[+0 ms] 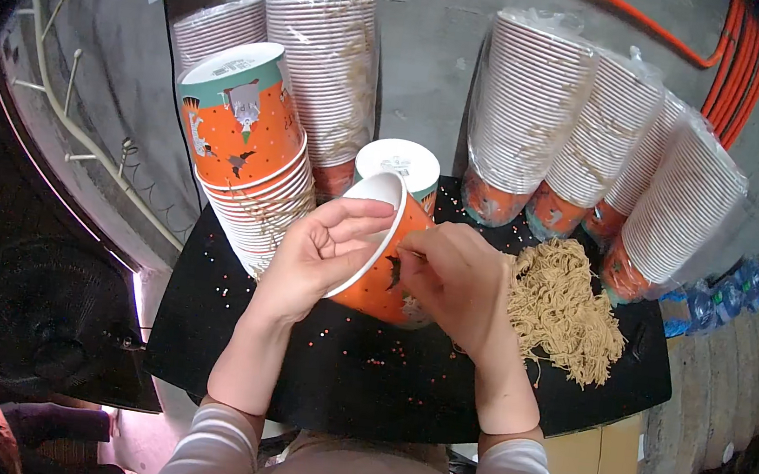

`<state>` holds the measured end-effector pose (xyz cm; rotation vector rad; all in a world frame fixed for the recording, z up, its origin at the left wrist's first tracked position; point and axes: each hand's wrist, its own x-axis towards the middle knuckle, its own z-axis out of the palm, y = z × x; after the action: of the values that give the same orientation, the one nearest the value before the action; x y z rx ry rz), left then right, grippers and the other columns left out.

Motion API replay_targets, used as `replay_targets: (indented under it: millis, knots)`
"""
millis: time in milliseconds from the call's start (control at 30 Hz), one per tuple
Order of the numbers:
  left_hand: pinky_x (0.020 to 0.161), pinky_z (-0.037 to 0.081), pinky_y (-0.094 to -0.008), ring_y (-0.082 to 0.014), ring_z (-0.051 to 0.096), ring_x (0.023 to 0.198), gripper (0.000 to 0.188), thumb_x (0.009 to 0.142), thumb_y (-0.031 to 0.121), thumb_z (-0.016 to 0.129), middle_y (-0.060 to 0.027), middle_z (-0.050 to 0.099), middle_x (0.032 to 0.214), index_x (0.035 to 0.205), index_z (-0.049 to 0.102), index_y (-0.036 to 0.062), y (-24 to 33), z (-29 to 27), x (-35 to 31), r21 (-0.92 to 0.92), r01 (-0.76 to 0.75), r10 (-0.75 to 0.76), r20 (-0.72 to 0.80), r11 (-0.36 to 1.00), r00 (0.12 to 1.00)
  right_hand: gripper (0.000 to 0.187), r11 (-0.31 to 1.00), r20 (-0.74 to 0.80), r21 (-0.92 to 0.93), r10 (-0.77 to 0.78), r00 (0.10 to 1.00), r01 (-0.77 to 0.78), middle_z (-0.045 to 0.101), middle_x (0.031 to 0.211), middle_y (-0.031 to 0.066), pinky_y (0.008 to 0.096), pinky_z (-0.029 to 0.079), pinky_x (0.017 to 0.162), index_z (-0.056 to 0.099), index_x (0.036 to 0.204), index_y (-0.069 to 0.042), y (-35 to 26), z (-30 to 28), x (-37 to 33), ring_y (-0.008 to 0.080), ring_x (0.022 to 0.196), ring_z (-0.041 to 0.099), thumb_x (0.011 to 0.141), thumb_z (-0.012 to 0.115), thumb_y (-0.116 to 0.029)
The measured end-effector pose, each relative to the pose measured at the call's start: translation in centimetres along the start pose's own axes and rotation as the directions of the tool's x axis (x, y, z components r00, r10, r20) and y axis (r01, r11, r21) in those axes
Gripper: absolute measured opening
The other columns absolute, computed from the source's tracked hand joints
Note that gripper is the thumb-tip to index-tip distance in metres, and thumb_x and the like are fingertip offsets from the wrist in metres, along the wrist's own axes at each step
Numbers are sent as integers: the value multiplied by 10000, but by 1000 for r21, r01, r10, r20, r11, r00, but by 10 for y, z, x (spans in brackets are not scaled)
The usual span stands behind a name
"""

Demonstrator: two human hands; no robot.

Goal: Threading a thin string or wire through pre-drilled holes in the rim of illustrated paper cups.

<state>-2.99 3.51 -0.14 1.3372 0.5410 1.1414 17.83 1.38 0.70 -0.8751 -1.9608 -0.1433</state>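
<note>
An orange paper bucket [371, 290] with a white rim and printed figures lies tilted over the middle of the black table, its mouth toward my left hand. My left hand [322, 247] reaches into the mouth with curled fingers and supports it at the rim. My right hand [457, 279] pinches at the outside of the bucket's wall; its fingertips hide whatever they hold. Behind it stands another upturned bucket [399, 160] with a white base and green band. A heap of tan cords [563, 314] lies just right of my right hand.
At left rises a stack of upturned orange buckets [240, 146], with cords hanging on its side. Plastic-wrapped bucket stacks [530, 104] line the back of the table [288, 381]. Small paper dots [375, 361] are scattered on it. Blue-wrapped bottles [719, 299] sit beyond its right side.
</note>
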Motion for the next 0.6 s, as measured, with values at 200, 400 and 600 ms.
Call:
replay_targets:
  millis: [200,400,600]
  knots:
    - [939,539,-244,-138,680,1091,423,908,-104,617,-160,645,1329,1328,586,-59,-14,-5,8,-19,25,-27,-100,1000,995,170,1000,9,7,-2,1000,2,621,824,80,398,545,631,649,947,-97,0,3,1,300,749,643,809,741,-59]
    - [904,539,-230,-118,683,1039,307,915,-90,619,-130,674,1277,1217,677,-80,-17,-9,8,14,80,-78,-79,997,994,169,999,27,23,23,999,-24,624,814,86,398,521,625,674,957,-93,-2,2,0,303,731,631,810,748,-55]
    - [845,540,-221,-88,675,969,244,924,-86,603,-94,711,1155,1153,687,-93,-15,-6,8,169,79,-66,-80,982,995,213,999,57,47,26,998,-28,656,870,103,408,551,678,695,1014,-107,-6,-4,2,326,776,653,813,753,-66]
